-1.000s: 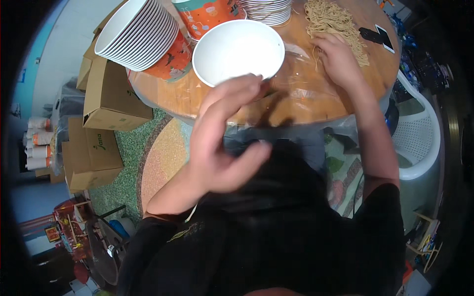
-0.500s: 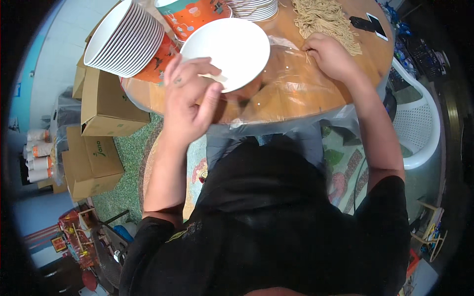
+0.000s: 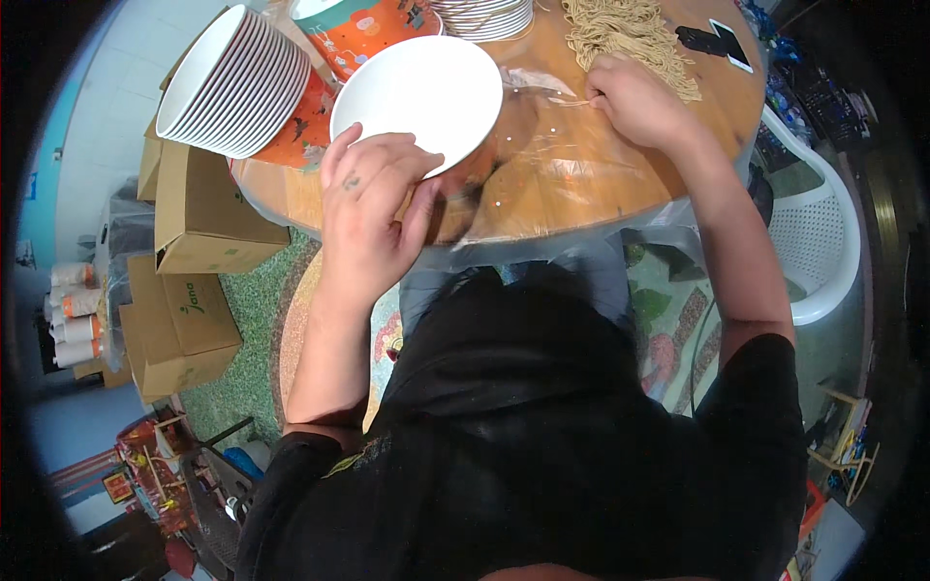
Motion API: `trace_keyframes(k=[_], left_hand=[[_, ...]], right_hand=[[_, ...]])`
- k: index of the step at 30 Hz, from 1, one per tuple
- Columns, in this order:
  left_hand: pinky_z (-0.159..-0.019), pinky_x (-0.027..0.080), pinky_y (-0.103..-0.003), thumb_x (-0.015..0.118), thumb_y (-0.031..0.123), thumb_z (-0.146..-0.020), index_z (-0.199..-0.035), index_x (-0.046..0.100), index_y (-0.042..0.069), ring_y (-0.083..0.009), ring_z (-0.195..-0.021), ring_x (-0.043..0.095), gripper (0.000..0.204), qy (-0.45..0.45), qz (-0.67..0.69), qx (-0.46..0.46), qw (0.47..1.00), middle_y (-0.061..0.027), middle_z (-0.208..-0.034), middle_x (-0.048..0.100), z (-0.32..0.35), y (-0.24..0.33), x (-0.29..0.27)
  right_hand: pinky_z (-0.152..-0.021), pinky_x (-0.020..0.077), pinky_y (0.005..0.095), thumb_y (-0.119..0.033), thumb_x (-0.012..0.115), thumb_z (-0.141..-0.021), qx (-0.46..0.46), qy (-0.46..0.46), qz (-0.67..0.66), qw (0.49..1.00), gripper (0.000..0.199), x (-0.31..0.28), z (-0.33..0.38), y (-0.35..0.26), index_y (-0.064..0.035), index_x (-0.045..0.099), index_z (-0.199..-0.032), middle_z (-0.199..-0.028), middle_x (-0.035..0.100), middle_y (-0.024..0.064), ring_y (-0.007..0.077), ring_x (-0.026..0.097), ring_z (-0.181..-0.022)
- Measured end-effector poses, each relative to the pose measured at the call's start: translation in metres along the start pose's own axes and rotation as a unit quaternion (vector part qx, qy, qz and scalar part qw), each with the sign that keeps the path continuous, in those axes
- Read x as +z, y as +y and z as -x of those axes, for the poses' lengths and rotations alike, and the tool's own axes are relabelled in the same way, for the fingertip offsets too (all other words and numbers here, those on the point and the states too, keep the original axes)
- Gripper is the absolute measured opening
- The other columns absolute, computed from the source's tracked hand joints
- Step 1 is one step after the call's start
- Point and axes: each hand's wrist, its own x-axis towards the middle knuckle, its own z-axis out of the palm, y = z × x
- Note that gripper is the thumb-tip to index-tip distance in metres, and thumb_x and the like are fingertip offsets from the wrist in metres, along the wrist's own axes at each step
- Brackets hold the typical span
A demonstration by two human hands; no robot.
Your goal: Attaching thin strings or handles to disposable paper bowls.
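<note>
My left hand reaches up to the near rim of a white bowl standing on the round wooden table; its fingers touch the rim without a clear grip. My right hand rests fist-like at the edge of a pile of pale yellow noodles, pinching a few strands. A clear plastic sheet lies on the table between the hands.
A tilted stack of white bowls leans at the table's left on an orange tub. More stacked plates sit at the far edge. A dark phone lies far right. Cardboard boxes stand left; a white plastic chair stands right.
My left hand rose from lap height to the near rim of the white bowl. My right hand stayed at the noodle pile.
</note>
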Motion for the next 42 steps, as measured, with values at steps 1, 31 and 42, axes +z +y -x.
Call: trace_keyframes(k=[1, 31, 42], left_hand=[[-0.122, 0.045, -0.058, 0.083, -0.001, -0.089, -0.115, 0.076, 0.008, -0.0305, -0.122, 0.074, 0.028, 0.000, -0.002, 0.002, 1.000, -0.0078, -0.111, 0.079, -0.001, 0.000, -0.002], [-0.072, 0.062, -0.042, 0.088, 0.006, -0.087, -0.104, 0.076, 0.004, -0.0322, -0.085, 0.077, 0.020, 0.026, 0.129, -0.013, 0.991, -0.0114, -0.097, 0.076, 0.015, 0.030, 0.018], [-0.074, 0.061, -0.040, 0.086, 0.005, -0.092, -0.101, 0.077, 0.002, -0.0306, -0.089, 0.078, 0.013, 0.040, 0.140, -0.045, 0.988, -0.0107, -0.097, 0.078, 0.000, 0.037, -0.013]], right_hand=[[-0.100, 0.0554, 0.0487, -0.009, 0.076, -0.093, -0.014, 0.029, -0.005, 0.999, 0.009, 0.001, 0.004, -0.004, -0.0034, 0.074, -0.099, -0.108, 0.071, 0.0145, 0.0378, 0.068, -0.112], [-0.072, 0.0570, 0.0349, -0.005, 0.080, -0.095, 0.069, 0.066, -0.460, 0.883, 0.011, -0.025, 0.053, -0.200, -0.0021, 0.075, -0.104, -0.090, 0.077, 0.0085, 0.0215, 0.073, -0.077], [-0.065, 0.0557, 0.0301, -0.002, 0.080, -0.098, 0.064, 0.215, -0.436, 0.871, 0.005, 0.001, 0.055, -0.214, -0.0028, 0.075, -0.098, -0.083, 0.075, 0.0056, 0.0144, 0.072, -0.071]])
